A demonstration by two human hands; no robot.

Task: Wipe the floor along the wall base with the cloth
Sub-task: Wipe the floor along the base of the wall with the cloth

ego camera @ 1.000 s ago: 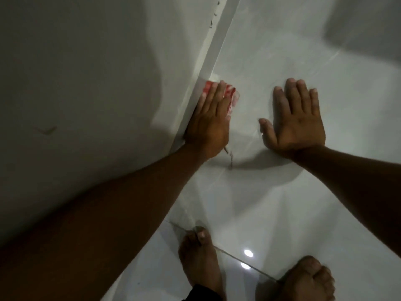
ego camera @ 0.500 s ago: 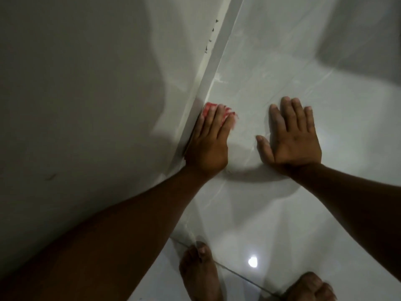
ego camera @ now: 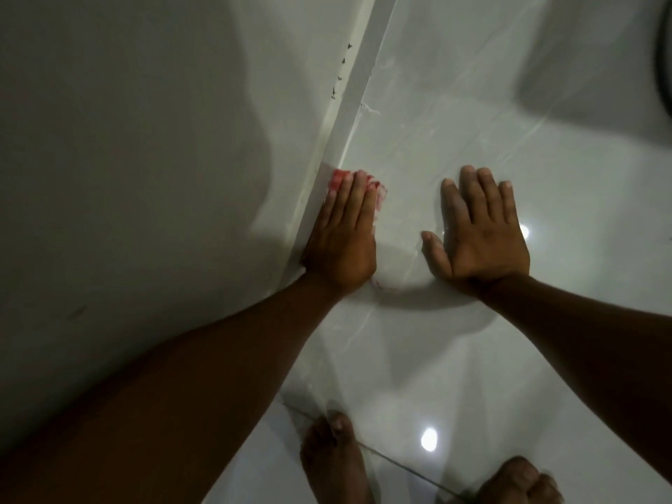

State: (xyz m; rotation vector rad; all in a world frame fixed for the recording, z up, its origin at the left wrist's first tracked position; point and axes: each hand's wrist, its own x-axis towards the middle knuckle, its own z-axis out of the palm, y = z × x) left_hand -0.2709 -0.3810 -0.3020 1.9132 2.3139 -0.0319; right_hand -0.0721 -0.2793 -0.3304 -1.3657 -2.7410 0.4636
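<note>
A red and white cloth [ego camera: 339,177] lies on the glossy white tile floor [ego camera: 454,114], tight against the white wall base [ego camera: 358,81]. My left hand [ego camera: 343,241] lies flat on top of it and presses it down; only the cloth's far edge and a scrap by my wrist show. My right hand [ego camera: 480,234] rests flat on the floor to the right of it, fingers apart, holding nothing.
The grey wall [ego camera: 145,140] fills the left side. Small dark specks [ego camera: 340,72] sit on the wall base farther ahead. My two bare feet [ego camera: 334,463] stand on the tiles at the bottom. A dark curved object [ego camera: 663,49] shows at the right edge.
Both hands sit lower in view than a second ago, and more wall base and floor shows ahead of them. My left hand stays pressed on the cloth against the base.
</note>
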